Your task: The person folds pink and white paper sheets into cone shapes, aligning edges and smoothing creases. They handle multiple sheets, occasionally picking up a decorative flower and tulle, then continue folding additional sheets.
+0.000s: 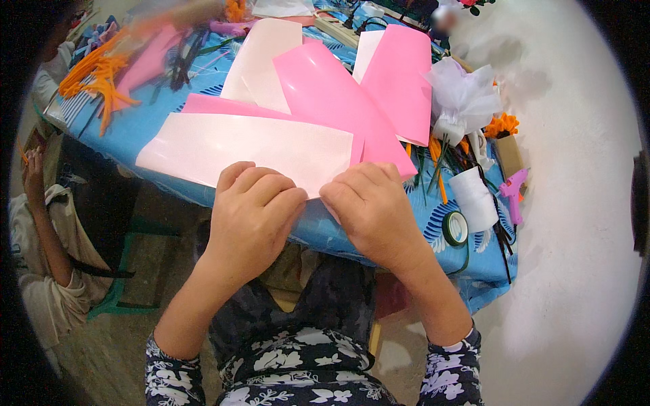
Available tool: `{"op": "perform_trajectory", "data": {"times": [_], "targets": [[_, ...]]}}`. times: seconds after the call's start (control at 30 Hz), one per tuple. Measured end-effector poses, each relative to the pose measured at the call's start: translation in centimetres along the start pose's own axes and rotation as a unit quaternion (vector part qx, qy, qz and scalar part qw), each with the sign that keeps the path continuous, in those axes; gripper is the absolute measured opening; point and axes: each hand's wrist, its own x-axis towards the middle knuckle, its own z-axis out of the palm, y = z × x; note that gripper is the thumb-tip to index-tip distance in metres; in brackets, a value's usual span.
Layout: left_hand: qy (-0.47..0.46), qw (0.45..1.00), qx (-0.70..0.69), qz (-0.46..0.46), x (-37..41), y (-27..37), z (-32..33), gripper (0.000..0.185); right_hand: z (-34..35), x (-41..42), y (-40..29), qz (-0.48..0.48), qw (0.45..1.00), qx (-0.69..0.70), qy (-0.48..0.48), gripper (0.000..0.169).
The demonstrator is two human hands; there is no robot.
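A pale pink sheet of wrapping paper (254, 147), with a darker pink layer behind it, lies along the near edge of the table. My left hand (254, 213) pinches its lower edge, the fingertips curled over and partly hidden. Close beside it, my right hand (373, 210) pinches the same paper near its lower right corner. Beyond my hands, a bright pink folded sheet (340, 96) slants across the middle. Another pink sheet (401, 81) and a cream sheet (266, 61) stand out behind it.
Right of the papers are white tulle (464, 94), a white ribbon roll (473, 199), green floral tape (455, 228) and a pink glue gun (515, 193). Orange pipe cleaners (104, 76) lie at the far left. A power strip (335, 28) sits behind. Another person (56, 264) is at the left.
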Motion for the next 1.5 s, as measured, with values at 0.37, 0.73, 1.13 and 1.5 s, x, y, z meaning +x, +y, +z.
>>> {"op": "perform_trajectory", "data": {"times": [0.37, 0.73, 1.13, 1.5], "targets": [[-0.077, 0.993, 0.077, 0.041, 4.9, 2.5, -8.1, 0.011, -6.3, 2.8, -2.4, 0.084, 0.972, 0.217, -0.002, 0.007], [-0.487, 0.841, -0.198, -0.130, 10.9, -3.6, -4.8, 0.019, -4.0, 3.9, 2.3, 0.262, 0.836, 0.442, -0.191, 0.018], [-0.374, 0.906, -0.190, -0.049, 6.8, -5.4, -0.2, 0.011, 0.5, 1.6, 2.4, 0.189, 0.952, 0.203, -0.129, 0.017], [-0.258, 0.959, -0.067, 0.092, 4.6, -5.0, 0.2, 0.007, 1.6, 0.3, 1.9, 0.003, 1.000, 0.018, -0.024, 0.008]]}}
